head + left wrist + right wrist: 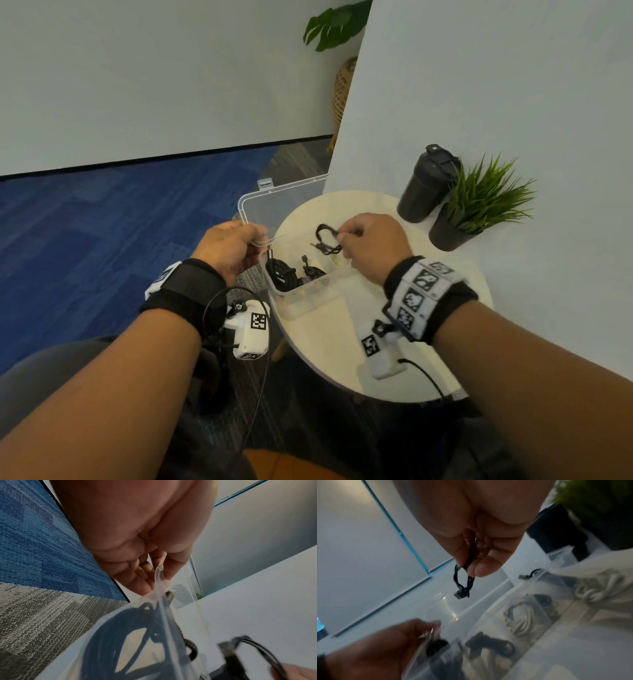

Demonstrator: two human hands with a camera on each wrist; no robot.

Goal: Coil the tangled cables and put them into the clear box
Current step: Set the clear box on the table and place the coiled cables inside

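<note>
Cables: a small black coil (pixel 328 239) hangs at frame centre, pinched in the narrow grip of the right hand (pixel 371 245), just above the clear box (pixel 301 293). Black and white coils (pixel 518 616) already lie inside. At centre left, the left hand (pixel 229 248) pinches the lid (pixel 284 202), holding it raised. The box sits on the round counter (pixel 404 342). Placing looks under way; next, lower the coil into a free spot and release.

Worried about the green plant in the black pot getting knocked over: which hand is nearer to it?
Right. The right hand holds a cable over the box, just short of the plant; the left hand is at the box's far side.
</note>
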